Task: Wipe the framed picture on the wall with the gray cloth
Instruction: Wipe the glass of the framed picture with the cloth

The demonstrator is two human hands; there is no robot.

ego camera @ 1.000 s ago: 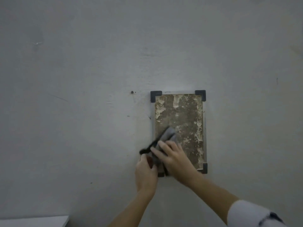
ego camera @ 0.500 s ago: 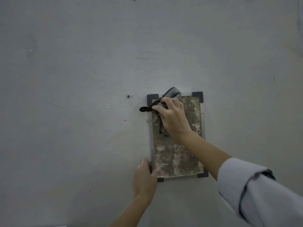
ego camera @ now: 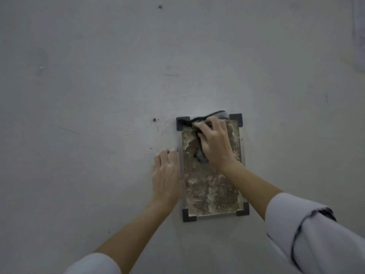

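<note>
- Framed picture is hanging right of centre, long axis running up-down.
- Gray cloth is bunching over its top edge; the right hand is gripping it with curled fingers, pressing on the upper part.
- Most of the picture is lying below that hand, so a downward stroke looks likely next.
- Left hand is bracing the left edge, fingers flat, holding nothing.
- Since half a second ago: left hand has climbed from the bottom-left corner to mid-edge; right hand is staying up top.
</note>
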